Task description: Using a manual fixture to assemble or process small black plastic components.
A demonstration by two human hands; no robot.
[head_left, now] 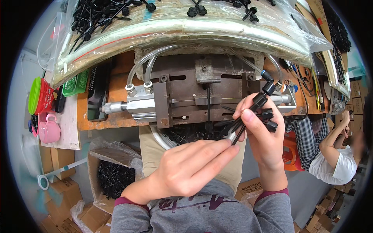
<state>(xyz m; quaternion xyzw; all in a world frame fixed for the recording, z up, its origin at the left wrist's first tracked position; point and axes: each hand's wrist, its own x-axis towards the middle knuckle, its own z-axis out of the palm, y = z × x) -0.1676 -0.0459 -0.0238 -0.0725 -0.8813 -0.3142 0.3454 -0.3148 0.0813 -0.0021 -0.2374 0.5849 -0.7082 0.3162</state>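
Note:
Several black plastic parts with thin stems and ribbed caps (259,101) are bunched in my right hand (266,136), closed around them with the thumb on top. The caps point up and right, the stems down and left. My left hand (196,165) meets the stem ends with its fingers pressed together; its thumb is hidden, so what it pinches is unclear. Just beyond both hands is a brown metal clamping fixture (163,101). One black stemmed part (209,103) stands along its middle, under a grey metal block (204,70). More black parts (186,134) lie below the fixture, partly covered by my left hand.
Clear hoses (142,64) run to pneumatic cylinders (142,108) on the fixture. A plastic-covered tray (186,29) of black parts spans the back. At left are a pink mug (49,129) and a green basket (75,83). An open carton (95,174) stands below; another person (334,165) sits right.

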